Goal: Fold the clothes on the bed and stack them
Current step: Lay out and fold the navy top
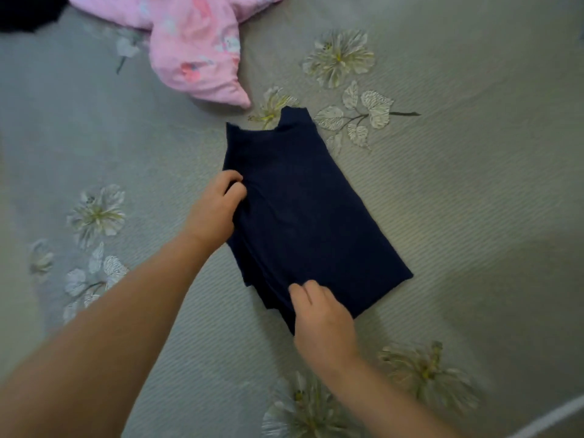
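A navy blue garment (303,210) lies folded into a long narrow shape on the bed, its collar end pointing away from me. My left hand (215,210) grips its left edge about halfway along, fingers curled into the cloth. My right hand (319,314) pinches the near bottom edge, where several layers of fabric overlap. A pink printed garment (192,42) lies unfolded at the far side of the bed.
The bed wears a grey-green ribbed cover (442,216) with embroidered pale flowers. A dark piece of cloth (28,11) shows in the far left corner. A white edge (553,415) crosses the near right corner.
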